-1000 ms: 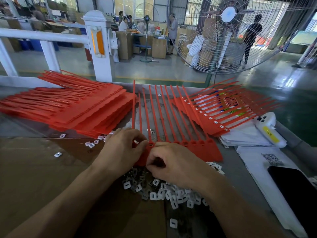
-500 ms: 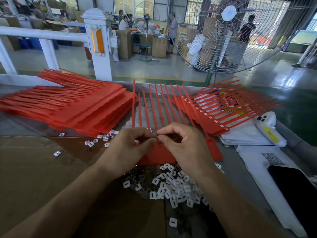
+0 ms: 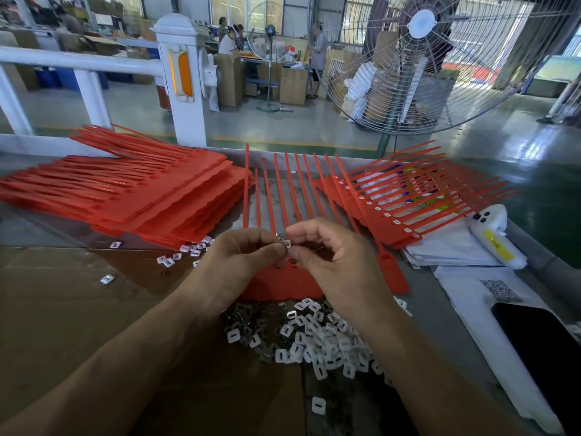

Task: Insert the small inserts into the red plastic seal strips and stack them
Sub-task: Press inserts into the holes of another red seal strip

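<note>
Bright red seal strips (image 3: 283, 196) everywhere, plain and unpatterned. The small inserts (image 3: 317, 338) are translucent white with dark slots. Brown cardboard (image 3: 63, 309) covers the grey worktop (image 3: 440, 309). A white paper (image 3: 471, 297) carries a black checkered code.

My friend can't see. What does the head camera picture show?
Two hands, left hand and right hand, pinch one small white insert above a red seal strip sheet. A pile of inserts lies nearer; red stacks sit left and right.
</note>
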A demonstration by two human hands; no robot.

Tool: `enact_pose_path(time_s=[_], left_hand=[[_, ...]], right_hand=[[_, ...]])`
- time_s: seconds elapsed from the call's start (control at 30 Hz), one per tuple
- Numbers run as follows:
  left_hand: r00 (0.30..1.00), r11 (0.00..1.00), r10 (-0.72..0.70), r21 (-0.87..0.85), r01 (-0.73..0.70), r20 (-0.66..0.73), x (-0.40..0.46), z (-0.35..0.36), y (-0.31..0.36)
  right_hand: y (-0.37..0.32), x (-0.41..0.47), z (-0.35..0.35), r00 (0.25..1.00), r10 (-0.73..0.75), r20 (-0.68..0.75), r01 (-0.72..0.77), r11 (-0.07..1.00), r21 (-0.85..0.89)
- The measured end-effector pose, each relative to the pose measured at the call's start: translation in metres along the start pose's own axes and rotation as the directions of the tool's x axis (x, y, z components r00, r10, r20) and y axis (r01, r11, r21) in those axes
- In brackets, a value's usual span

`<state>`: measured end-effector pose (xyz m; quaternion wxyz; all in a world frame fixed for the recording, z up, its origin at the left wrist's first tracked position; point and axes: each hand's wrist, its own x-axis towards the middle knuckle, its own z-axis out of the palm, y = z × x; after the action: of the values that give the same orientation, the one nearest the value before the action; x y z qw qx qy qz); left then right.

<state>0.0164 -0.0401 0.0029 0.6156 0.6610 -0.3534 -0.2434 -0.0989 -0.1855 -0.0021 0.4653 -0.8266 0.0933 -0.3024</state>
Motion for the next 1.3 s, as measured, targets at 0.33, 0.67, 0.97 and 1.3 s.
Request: enact_pose_path(time_s=[0.33, 0.67, 0.97, 1.3], left_hand=[[1.000, 0.998, -0.002, 0.055, 0.001, 0.023, -0.001, -0.001, 0.000], [0.979, 0.831, 0.166, 0.551, -0.073, -0.122, 0.004, -0.010, -0.016], [0.980, 0.729, 0.164, 0.684, -0.040, -0.118, 0.003, -0.011, -0.015], [0.981, 0.730, 0.154, 0.683, -0.030, -0.122, 0.002, -0.008, -0.012]], right_hand=[[0.004, 0.002, -0.008, 0.988, -0.146, 0.057, 0.151, 0.984, -0.098], [0.037, 0.015, -0.067, 0.971, 0.184, -0.153, -0.222, 0.932, -0.286], [0.054, 0.014, -0.076, 0.944, 0.312, -0.106, -0.328, 0.860, -0.390], [0.057, 0.014, -0.076, 0.937, 0.337, -0.089, -0.342, 0.843, -0.416]])
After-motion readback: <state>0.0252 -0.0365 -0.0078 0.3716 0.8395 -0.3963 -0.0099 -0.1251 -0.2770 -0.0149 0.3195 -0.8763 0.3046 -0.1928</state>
